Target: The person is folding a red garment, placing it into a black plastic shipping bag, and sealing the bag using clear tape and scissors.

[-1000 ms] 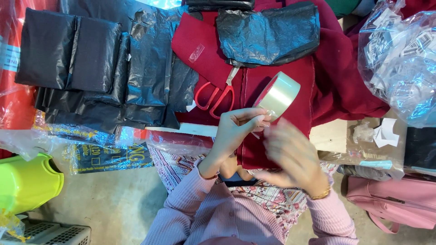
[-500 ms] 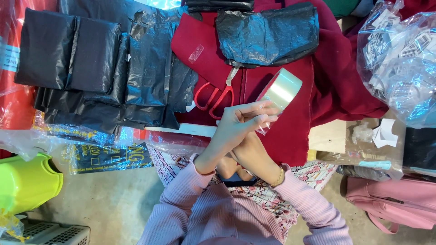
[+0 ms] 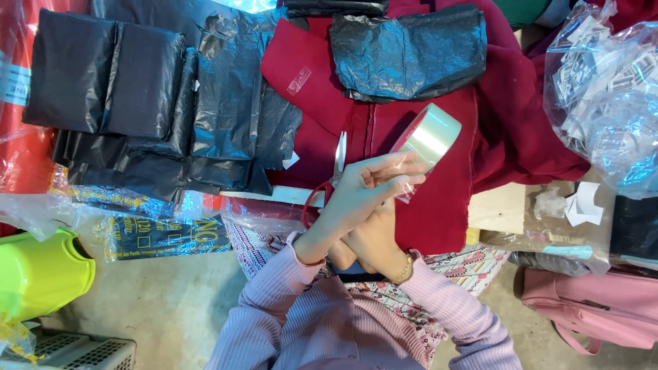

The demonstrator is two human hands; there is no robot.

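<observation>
Left hand [image 3: 367, 195] raised with fingers extended, crossing over the right hand [image 3: 373, 240] tucked beneath.

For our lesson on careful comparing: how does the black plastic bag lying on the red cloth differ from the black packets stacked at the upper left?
The black plastic bag is one crumpled, wrinkled piece; the black packets are several, folded flat into neat rectangles. The bag lies alone on the red cloth; the packets overlap one another in a pile beside it. Both are glossy black plastic, untouched by either hand.

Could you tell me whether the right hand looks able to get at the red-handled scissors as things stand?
Probably not directly: the right hand lies under the left hand, which covers the scissors handles.
</observation>
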